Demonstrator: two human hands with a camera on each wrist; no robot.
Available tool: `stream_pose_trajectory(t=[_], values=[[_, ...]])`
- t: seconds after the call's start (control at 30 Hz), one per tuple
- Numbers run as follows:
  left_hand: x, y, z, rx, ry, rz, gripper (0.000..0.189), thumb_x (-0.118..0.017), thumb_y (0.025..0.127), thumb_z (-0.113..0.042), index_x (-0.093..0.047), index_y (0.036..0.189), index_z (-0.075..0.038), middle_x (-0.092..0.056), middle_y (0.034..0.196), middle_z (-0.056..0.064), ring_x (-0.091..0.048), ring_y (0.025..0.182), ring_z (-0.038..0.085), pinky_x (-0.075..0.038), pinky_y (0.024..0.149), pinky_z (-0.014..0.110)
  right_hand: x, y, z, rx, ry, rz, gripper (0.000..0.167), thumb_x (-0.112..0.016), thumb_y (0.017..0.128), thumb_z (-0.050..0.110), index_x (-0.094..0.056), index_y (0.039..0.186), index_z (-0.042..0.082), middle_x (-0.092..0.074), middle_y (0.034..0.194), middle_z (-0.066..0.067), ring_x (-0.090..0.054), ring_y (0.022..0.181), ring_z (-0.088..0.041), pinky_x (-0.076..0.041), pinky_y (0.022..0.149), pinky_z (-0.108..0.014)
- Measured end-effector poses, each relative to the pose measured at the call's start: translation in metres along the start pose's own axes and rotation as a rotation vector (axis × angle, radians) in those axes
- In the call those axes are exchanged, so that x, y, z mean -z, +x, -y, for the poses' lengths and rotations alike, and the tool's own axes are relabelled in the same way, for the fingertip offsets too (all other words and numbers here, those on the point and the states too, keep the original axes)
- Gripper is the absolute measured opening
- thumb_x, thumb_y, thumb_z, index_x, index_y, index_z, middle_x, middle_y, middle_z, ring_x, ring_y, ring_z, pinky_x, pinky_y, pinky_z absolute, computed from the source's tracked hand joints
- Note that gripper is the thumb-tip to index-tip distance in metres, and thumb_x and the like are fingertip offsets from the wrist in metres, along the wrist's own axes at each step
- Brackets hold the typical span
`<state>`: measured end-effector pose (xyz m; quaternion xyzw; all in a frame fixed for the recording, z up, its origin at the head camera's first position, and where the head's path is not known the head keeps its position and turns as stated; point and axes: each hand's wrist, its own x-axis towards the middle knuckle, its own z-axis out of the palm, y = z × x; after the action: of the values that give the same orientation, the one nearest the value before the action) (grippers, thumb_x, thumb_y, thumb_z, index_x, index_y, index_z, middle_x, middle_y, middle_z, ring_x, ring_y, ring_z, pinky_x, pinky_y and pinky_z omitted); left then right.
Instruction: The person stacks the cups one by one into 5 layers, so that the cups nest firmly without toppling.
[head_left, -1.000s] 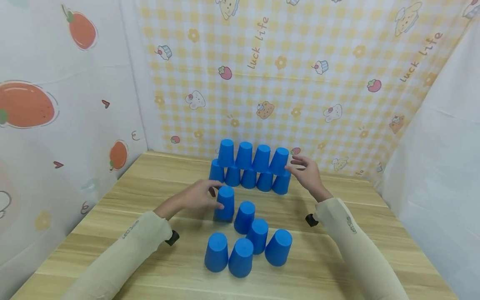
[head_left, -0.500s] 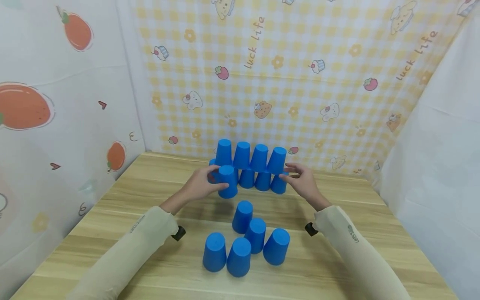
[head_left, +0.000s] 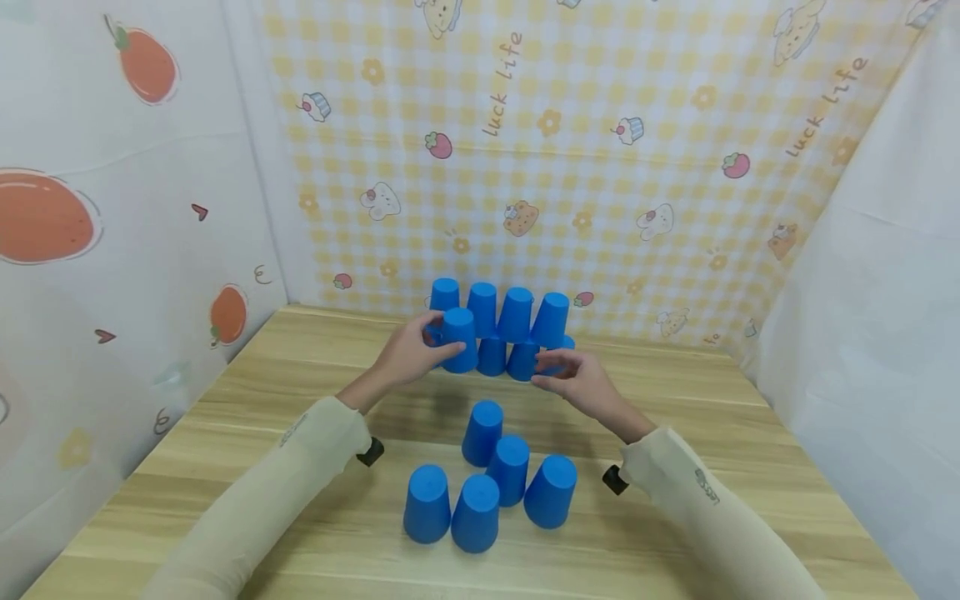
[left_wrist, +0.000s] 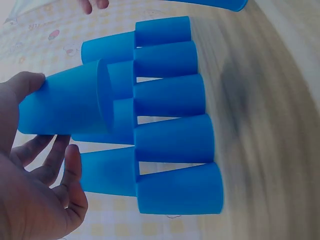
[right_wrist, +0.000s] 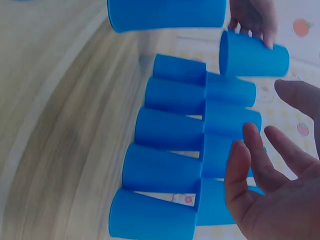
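Note:
A blue cup (head_left: 460,337), bottom up, is held by my left hand (head_left: 408,350) between thumb and fingers, lifted off the table in front of the stack. Behind it stand two rows of upside-down blue cups: a lower row with several cups (left_wrist: 175,140) and an upper row (head_left: 516,315) of several more resting across them. The held cup hides part of the stack's left side in the head view. My right hand (head_left: 581,383) hovers before the stack's right end, fingers loosely bent with nothing in them; in the right wrist view its fingers (right_wrist: 260,157) overlap the upper cups.
Nearer on the wooden table (head_left: 337,533) stand several loose upside-down cups, among them a back one (head_left: 482,433), a right one (head_left: 551,492) and a front left one (head_left: 427,504). A checked cloth (head_left: 420,233) hangs behind the stack, with white cloths at both sides.
My left hand took the back left loose cup, lifted it off the table and carried it forward to the stack. My right hand moved from beside the stack's right end to the left and nearer.

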<state>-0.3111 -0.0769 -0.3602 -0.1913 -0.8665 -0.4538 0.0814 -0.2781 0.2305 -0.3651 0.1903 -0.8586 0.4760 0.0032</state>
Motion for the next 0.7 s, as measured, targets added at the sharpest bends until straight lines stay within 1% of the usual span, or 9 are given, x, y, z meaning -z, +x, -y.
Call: stream_pose_trajectory(t=[0.07,0.2,0.33,0.47,0.57,0.7], values=[[0.001,0.003,-0.002,-0.011,0.006,-0.021,0.058,-0.072,0.09,-0.042,-0.056,0.134,-0.009,-0.066,0.108,0.01,-0.058,0.087,0.025,-0.052,0.067,0.034,-0.002,-0.002,0.001,0.017,-0.002,0.04,0.039,-0.073,0.092,0.02,-0.065,0.125,0.002,-0.065,0.121,-0.023,-0.068,0.097,-0.03,-0.057,0.08,-0.045],[0.003,0.009,-0.009,-0.008,0.027,-0.049,0.057,-0.073,0.09,-0.042,-0.057,0.133,-0.008,-0.066,0.101,0.01,-0.058,0.082,0.025,-0.05,0.065,0.033,-0.005,-0.007,0.002,0.03,0.006,0.111,0.034,-0.071,0.093,0.016,-0.066,0.123,0.003,-0.067,0.116,-0.021,-0.067,0.096,-0.029,-0.057,0.079,-0.041],[0.006,0.012,-0.014,-0.004,0.053,-0.069,0.057,-0.073,0.089,-0.042,-0.058,0.132,-0.006,-0.066,0.104,0.011,-0.058,0.083,0.025,-0.05,0.068,0.034,-0.006,-0.014,0.002,0.041,0.007,0.178,0.032,-0.07,0.093,0.014,-0.066,0.123,0.003,-0.069,0.114,-0.016,-0.067,0.097,-0.028,-0.057,0.079,-0.036],[0.009,0.015,-0.016,-0.006,0.068,-0.087,0.059,-0.073,0.089,-0.041,-0.058,0.132,-0.004,-0.067,0.111,0.013,-0.06,0.085,0.025,-0.053,0.07,0.036,-0.006,-0.025,0.006,0.097,-0.015,0.257,0.035,-0.07,0.093,0.014,-0.065,0.126,0.003,-0.069,0.116,-0.016,-0.066,0.1,-0.028,-0.057,0.08,-0.034],[0.012,0.019,-0.017,-0.012,0.064,-0.11,0.06,-0.074,0.089,-0.04,-0.058,0.133,-0.003,-0.067,0.113,0.014,-0.061,0.084,0.025,-0.054,0.071,0.037,-0.006,-0.03,0.01,0.128,-0.03,0.312,0.038,-0.071,0.092,0.016,-0.064,0.128,0.004,-0.068,0.118,-0.016,-0.066,0.102,-0.032,-0.057,0.081,-0.035],[0.014,0.024,-0.02,-0.016,0.07,-0.131,0.059,-0.073,0.089,-0.041,-0.058,0.133,-0.003,-0.066,0.115,0.013,-0.06,0.085,0.025,-0.053,0.072,0.037,-0.007,-0.035,0.013,0.104,-0.059,0.385,0.041,-0.072,0.092,0.025,-0.064,0.128,0.009,-0.068,0.121,-0.013,-0.064,0.107,-0.032,-0.055,0.082,-0.037]])
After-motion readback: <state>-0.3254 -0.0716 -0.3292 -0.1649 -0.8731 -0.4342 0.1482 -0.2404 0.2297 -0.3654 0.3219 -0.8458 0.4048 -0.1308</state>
